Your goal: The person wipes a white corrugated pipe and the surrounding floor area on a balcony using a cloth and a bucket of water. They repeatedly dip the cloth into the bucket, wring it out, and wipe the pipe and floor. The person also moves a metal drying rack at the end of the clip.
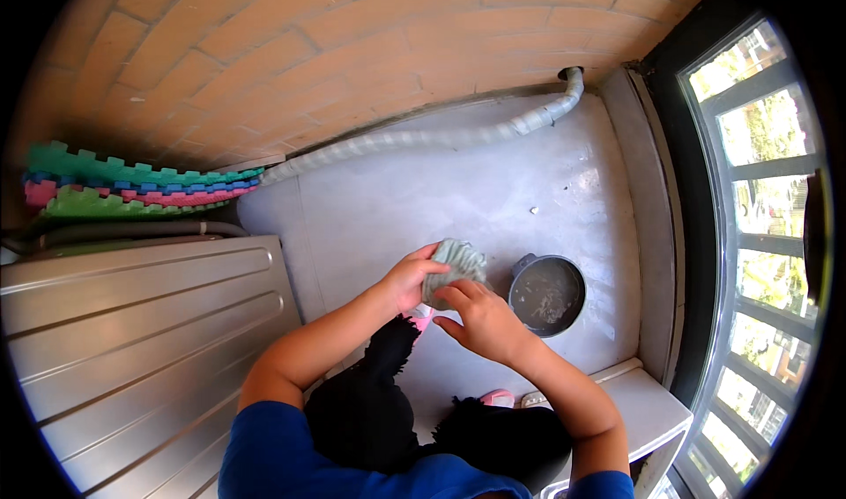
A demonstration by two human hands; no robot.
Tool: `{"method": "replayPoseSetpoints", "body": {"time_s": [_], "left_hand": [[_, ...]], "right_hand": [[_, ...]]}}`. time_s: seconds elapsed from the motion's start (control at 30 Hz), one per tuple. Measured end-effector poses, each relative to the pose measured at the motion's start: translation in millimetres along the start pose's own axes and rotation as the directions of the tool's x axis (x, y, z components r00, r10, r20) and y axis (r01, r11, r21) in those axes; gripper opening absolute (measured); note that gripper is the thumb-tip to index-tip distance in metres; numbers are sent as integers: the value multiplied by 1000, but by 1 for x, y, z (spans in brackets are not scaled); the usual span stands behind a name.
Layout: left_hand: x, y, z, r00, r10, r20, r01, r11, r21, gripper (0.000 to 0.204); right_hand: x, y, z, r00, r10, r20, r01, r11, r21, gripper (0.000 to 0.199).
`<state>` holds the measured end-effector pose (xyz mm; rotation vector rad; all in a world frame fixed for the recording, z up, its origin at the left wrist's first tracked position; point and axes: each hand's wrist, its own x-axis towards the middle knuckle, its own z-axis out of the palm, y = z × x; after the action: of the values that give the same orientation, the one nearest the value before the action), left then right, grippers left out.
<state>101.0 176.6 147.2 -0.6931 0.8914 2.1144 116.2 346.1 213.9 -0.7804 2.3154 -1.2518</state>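
Grips a bunched grey-green cloth [460, 257] in a tightly curled left hand [414, 279], above the middle of the floor [379, 204]. Touches it with a loosely bent, half-spread right hand [483, 316], too overlapped to tell whether pinching. Includes, nearby toward the floor's right edge, a grey bucket [523, 264] of murky liquid [548, 292]; along the far edge, a silvery hose [397, 144]; toward the far left corner, stacked foam mats [141, 182].

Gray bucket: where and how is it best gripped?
The gray bucket is probably best gripped by the lug jutting from its far-left rim, coming from the left, and by the opposite rim: it stands upright and seems to hold liquid.
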Motion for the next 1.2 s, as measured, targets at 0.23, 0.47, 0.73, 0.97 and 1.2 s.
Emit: {"method": "replayPoseSetpoints", "body": {"time_s": [0.23,0.47,0.73,0.97,1.2], "left_hand": [[-10,44,-89,976,215,-34,-217,975,-51,52],[-3,45,-133,955,279,-98,-289,951,-108,61],[-7,42,-198,496,632,-595,16,679,734,53],[41,44,-187,665,713,219,138,-406,903,52],[68,59,-236,389,917,89,371,-244,896,57]], "right_hand": [[-16,-2,-30,992,123,25,-124,991,50,16],[-46,8,-41,950,287,121,-298,951,85,13],[-50,21,-36,884,448,135,-462,880,106,13],[-33,16,-26,906,381,186,-389,921,5,13],[-49,12,-22,849,476,228,-492,871,13,13]]}}
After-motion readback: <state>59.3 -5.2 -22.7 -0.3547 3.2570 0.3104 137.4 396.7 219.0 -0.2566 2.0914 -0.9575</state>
